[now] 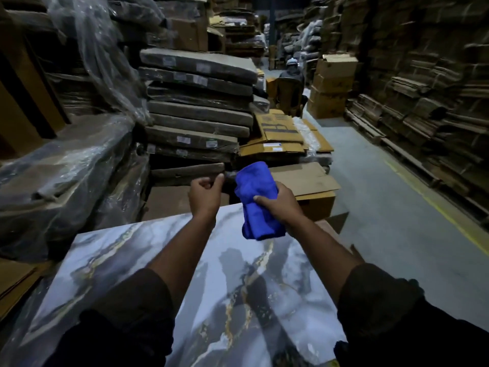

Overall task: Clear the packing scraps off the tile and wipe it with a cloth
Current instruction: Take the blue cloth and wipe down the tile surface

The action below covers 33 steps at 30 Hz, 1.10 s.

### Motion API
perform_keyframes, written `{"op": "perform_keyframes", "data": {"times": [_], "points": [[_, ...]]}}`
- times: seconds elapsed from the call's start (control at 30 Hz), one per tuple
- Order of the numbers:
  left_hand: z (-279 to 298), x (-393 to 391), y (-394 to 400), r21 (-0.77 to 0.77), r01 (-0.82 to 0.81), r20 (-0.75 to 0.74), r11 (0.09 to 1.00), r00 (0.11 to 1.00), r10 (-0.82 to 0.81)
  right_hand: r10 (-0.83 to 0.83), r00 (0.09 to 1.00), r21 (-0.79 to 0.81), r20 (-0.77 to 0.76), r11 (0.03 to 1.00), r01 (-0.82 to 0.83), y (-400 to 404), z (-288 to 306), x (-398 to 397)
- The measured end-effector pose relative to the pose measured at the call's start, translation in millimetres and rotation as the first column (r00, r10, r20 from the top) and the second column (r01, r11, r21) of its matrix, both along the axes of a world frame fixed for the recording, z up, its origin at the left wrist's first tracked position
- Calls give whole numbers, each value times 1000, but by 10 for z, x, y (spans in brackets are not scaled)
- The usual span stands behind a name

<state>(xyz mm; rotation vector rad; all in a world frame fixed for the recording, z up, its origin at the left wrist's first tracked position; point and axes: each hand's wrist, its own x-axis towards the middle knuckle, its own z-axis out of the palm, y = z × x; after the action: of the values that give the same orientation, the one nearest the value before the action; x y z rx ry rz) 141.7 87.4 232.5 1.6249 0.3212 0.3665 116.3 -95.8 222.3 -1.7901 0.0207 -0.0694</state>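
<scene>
At far left, wrapped packs (60,176) sit beside the tile (127,250), and cardboard (16,282) lies at its left edge. The tile lies flat below both forearms, marbled face up; no scraps show on the visible part of the face, so clearing appears done and wiping appears not yet begun.

Your left hand (205,194) hangs above the tile's far edge, fingers curled with thumb against forefinger. Whether they pinch anything cannot be told; the area is dark and blurred.

Your right hand (280,205) grips the bunched blue cloth (256,200), fingers wrapped around its middle, held clear of the tile near the far edge. One end sticks up, the other hangs down.

Further right lie flattened boxes (304,178) and the floor (397,207).

Risks from here:
- A bunched cloth is likely to wipe a narrow strip and leave streaks. Spread it first.
- Grit trapped under the cloth may scratch the glossy face.
- Pressing near the right corner, which appears to overhang its support, may tip or crack the tile.
- The dim light may hide missed patches.
</scene>
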Motion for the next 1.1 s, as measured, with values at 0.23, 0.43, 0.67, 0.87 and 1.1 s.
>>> {"op": "perform_keyframes", "data": {"times": [0.23,0.43,0.67,0.87,1.1], "points": [[-260,-16,-746,-635,489,-119,597,702,-702,40,987,351,-155,936,18,-178,-153,8],[-602,26,-1185,-787,340,-166,515,688,-707,-214,947,210,-241,941,266,-615,-452,-128],[-976,185,-1911,-690,315,-253,651,739,-625,-29,934,523,-355,822,224,-1279,-900,-260],[-1387,472,-2744,-571,330,-347,752,733,-585,-237,888,340,-394,860,380,-2223,-1365,99],[-2010,733,-3859,-429,359,-464,829,699,-543,-147,817,253,-557,907,335,-3320,-2104,762]]}}
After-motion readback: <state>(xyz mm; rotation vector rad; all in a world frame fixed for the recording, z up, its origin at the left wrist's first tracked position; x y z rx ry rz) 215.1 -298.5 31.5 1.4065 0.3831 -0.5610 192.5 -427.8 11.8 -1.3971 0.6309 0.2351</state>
